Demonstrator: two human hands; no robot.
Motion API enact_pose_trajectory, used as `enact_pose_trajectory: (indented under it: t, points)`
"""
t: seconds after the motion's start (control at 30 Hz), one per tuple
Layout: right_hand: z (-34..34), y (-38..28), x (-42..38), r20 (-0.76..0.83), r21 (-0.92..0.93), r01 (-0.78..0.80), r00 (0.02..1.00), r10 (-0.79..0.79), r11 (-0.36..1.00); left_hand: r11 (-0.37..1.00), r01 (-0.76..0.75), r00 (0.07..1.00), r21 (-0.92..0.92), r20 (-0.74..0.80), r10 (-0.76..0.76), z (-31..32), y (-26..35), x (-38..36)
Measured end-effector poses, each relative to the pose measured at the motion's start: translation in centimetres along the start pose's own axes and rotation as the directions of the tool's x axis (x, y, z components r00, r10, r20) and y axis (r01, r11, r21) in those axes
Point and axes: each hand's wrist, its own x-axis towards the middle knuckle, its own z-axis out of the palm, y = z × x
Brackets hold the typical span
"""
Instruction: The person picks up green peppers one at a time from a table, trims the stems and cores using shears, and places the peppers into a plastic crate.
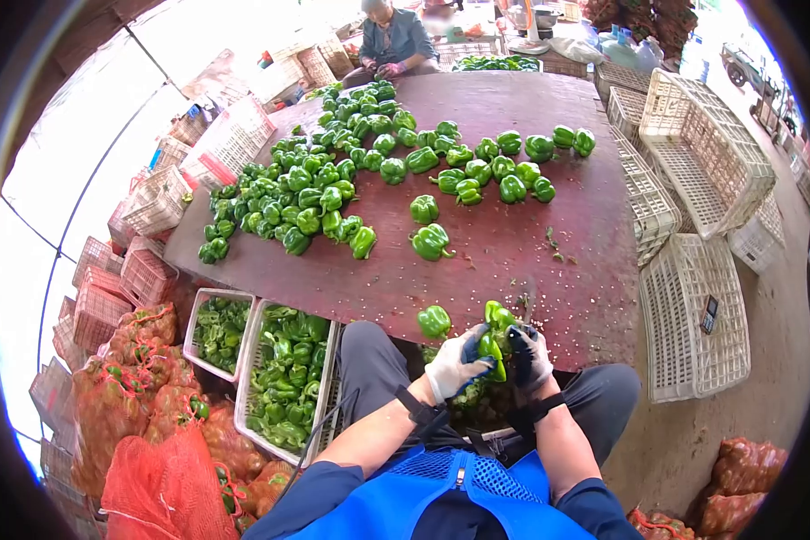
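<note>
Your gloved left hand (459, 362) and right hand (531, 358) curl their fingers around green pepper pieces (492, 344); one whole pepper (434, 321) rests nearby on the red table (567, 261).

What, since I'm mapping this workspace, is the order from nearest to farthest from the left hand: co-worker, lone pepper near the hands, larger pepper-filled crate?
From the left hand:
1. Lone pepper, near table edge
2. Larger crate, left side
3. Co-worker, far end
</note>
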Motion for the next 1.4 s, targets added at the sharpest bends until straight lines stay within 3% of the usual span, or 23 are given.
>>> enact_pose_trajectory:
  t: [0.07,0.13,0.27,0.33,0.4,0.43,0.47,0.5,0.53,0.63,0.67,0.73,0.77,0.8,0.9,1.0,1.07,1.1,1.2,1.23,1.27,1.33,1.4]
  points:
    - [0.4,-0.3,-0.2,0.007,0.113,0.015,1.000,-0.016,0.993,0.957,-0.133,0.991,0.259,0.015,0.134,0.2,-0.9,-0.2]
    - [0.3,0.1,-0.1,-0.005,0.182,-0.016,1.000,0.017,0.983,0.947,-0.150,0.988,0.284,-0.001,0.157,0.4,-1.5,-0.2]
    - [0.2,0.8,0.6,-0.162,-0.041,0.088,0.982,-0.093,0.995,0.977,-0.064,0.998,0.206,0.013,0.063,0.1,-1.4,0.0]
    - [0.5,0.8,1.2,-0.241,-0.317,0.082,0.957,-0.164,0.945,0.867,-0.136,0.990,0.479,0.093,0.104,0.6,-1.7,-0.5]
    - [0.0,0.3,1.3,-0.191,-0.185,0.084,0.974,-0.119,0.979,0.977,0.040,0.998,0.210,0.035,-0.048,1.3,-2.2,-0.9]
    - [-0.2,0.3,1.3,-0.153,-0.107,0.112,0.980,-0.127,0.988,0.977,0.038,0.999,0.212,0.028,-0.045,1.0,-2.1,-0.8]
    - [-0.6,0.2,1.1,-0.118,-0.030,0.134,0.984,-0.136,0.991,0.998,0.012,1.000,-0.063,0.027,-0.010,0.7,-2.1,-0.6]
    - [0.0,-0.7,0.6,-0.072,0.046,0.090,0.994,-0.086,0.995,0.942,-0.015,1.000,-0.335,0.019,0.023,0.4,-1.9,-0.5]
    - [0.3,-1.5,0.1,0.005,0.064,0.077,0.997,-0.078,0.995,0.945,0.031,1.000,-0.326,0.013,-0.028,-0.6,-1.2,-0.5]
    - [-1.1,-1.2,0.2,0.046,0.022,0.062,0.997,-0.063,0.998,0.715,0.174,0.978,-0.677,0.036,-0.204,-2.0,1.5,-0.7]
    - [-1.4,-1.2,0.2,0.072,-0.100,-0.002,0.997,0.009,0.995,0.715,0.173,0.979,-0.677,0.036,-0.203,-2.3,1.3,-0.3]
    - [-0.5,-1.0,0.1,0.108,-0.210,-0.076,0.989,0.100,0.975,0.947,0.192,0.979,-0.257,0.120,-0.166,-2.7,0.6,0.6]
    - [-0.2,-1.1,-0.1,0.063,-0.230,-0.112,0.990,0.129,0.967,0.963,0.252,0.964,-0.098,0.115,-0.241,-2.7,0.2,0.7]
    - [0.1,-1.2,-0.4,0.016,-0.249,-0.148,0.987,0.157,0.957,0.939,0.245,0.965,-0.242,0.157,-0.212,-2.8,-0.2,0.4]
    - [-1.2,-0.5,0.0,0.036,-0.318,-0.108,0.991,0.126,0.942,0.957,0.223,0.975,-0.184,0.041,-0.220,-1.8,-1.5,0.5]
    - [0.3,-0.8,-0.4,-0.056,-0.415,-0.076,0.997,0.058,0.906,0.870,0.176,0.968,-0.460,-0.079,-0.237,-1.1,-3.5,0.8]
    - [0.2,-0.4,-0.1,-0.071,-0.380,-0.077,0.996,0.054,0.922,0.991,0.084,0.972,0.109,-0.227,-0.057,-0.5,-3.4,0.3]
    - [0.1,0.0,0.0,-0.064,-0.357,-0.018,0.998,-0.005,0.934,0.963,0.223,0.959,0.150,-0.209,-0.190,-0.3,-1.1,0.0]
    - [-0.5,-0.1,0.0,-0.041,-0.349,0.031,0.998,-0.048,0.937,0.999,0.008,0.981,-0.053,-0.195,-0.018,-0.3,-2.3,0.4]
    - [-0.6,-0.1,-0.2,-0.022,-0.361,0.016,0.999,-0.026,0.932,0.955,-0.003,0.993,-0.295,-0.112,-0.031,-0.3,-2.1,0.6]
    - [-0.4,-0.3,-0.3,-0.025,-0.361,0.012,0.999,-0.022,0.933,0.955,0.001,0.993,-0.298,-0.111,-0.036,-0.7,-1.5,0.8]
    - [0.0,-1.1,-0.5,0.090,-0.414,0.022,0.996,0.017,0.910,0.901,0.168,0.984,-0.400,0.123,-0.129,-1.7,-0.5,0.9]
    - [0.1,-0.7,-0.7,0.055,-0.422,-0.046,0.996,0.076,0.906,0.903,0.176,0.984,-0.392,0.084,-0.156,-1.4,-0.8,0.8]
